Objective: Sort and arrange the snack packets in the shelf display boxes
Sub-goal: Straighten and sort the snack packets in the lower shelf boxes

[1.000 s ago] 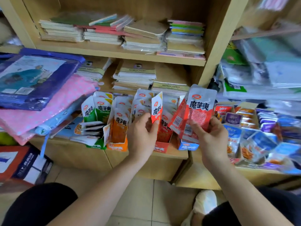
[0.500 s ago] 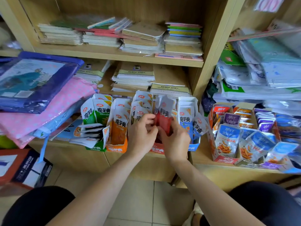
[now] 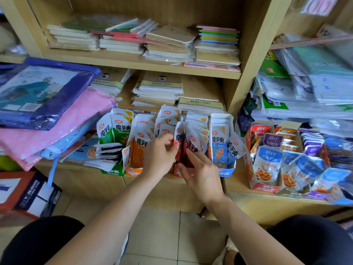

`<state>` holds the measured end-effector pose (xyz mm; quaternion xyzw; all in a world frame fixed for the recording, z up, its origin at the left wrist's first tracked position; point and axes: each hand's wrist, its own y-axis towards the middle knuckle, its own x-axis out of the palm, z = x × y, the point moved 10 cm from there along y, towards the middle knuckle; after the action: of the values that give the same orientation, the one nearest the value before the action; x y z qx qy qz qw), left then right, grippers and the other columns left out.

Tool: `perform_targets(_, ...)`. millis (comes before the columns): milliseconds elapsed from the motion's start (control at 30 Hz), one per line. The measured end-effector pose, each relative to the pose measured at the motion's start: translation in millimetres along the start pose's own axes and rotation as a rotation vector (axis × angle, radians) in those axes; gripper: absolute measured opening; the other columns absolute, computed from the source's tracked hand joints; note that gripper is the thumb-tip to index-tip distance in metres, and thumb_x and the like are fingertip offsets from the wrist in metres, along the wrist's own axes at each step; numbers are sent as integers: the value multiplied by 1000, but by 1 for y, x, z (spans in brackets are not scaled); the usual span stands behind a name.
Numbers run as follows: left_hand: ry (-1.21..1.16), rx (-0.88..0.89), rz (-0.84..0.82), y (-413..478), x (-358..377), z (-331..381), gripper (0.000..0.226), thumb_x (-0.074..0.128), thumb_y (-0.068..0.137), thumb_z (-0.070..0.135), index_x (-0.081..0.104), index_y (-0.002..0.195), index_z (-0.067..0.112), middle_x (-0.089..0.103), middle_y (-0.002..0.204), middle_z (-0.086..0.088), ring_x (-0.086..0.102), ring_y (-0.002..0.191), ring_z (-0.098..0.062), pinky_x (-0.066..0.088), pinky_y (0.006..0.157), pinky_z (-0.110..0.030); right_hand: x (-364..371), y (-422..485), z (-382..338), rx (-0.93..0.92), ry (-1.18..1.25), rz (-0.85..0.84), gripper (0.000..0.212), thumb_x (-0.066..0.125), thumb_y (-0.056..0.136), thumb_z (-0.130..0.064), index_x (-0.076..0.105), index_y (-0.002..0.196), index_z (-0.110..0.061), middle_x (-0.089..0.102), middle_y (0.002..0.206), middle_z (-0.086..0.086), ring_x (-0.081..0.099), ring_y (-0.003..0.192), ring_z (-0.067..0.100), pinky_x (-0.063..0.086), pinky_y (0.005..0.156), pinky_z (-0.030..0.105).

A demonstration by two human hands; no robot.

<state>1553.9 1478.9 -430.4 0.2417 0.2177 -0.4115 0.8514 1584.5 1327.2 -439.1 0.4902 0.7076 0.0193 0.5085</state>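
Four snack display boxes stand side by side on the lower shelf: a green box (image 3: pixel 112 171), an orange box (image 3: pixel 133 171), a red box (image 3: pixel 178 172) and a blue box (image 3: pixel 226 172). The red packets (image 3: pixel 194 144) stand upright in the red box. My left hand (image 3: pixel 159 156) pinches the front red packet (image 3: pixel 179 137) from the left. My right hand (image 3: pixel 200 172) rests against the lower front of the red packets, fingers pressed on them. Blue packets (image 3: pixel 217 148) fill the blue box just right of my right hand.
Another row of display boxes with blue and purple snack packets (image 3: pixel 267 165) sits on the right shelf. Stacked notebooks (image 3: pixel 158 90) lie behind the boxes. A pink dotted bundle (image 3: pixel 57 123) and a blue bag (image 3: pixel 38 94) overhang at left. A dark box (image 3: pixel 28 194) stands on the floor.
My right hand, which held a stack of red packets up in the air, has brought them down into the red box. Both hands now close in on that box.
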Motion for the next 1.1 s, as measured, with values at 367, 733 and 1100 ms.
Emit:
perform_targets(367,153,121,207,-28,-63,12,21,75,87,19,75,108,22,73,82,16,64,64,-4,58,71,-32,6,-7,-14,-114,-399,-57,58,58,93,-43,48,147,-23,60,134,-6,50,105,27,34,81,39)
perform_targets(733,414,104,107,-23,-137,-32,37,83,77,31,74,112,23,71,109,3,56,102,-26,40,86,-33,-11,-12,-31,-30,-357,84,19,76,79,-26,68,93,-16,58,115,7,41,100,32,31,74,40)
perform_targets(1100,479,118,75,-39,-140,-53,17,79,79,20,78,95,27,73,100,7,63,98,-20,48,71,-31,57,44,-89,-73,86,-217,60,73,89,-30,52,141,-13,51,146,4,45,131,28,38,111,37)
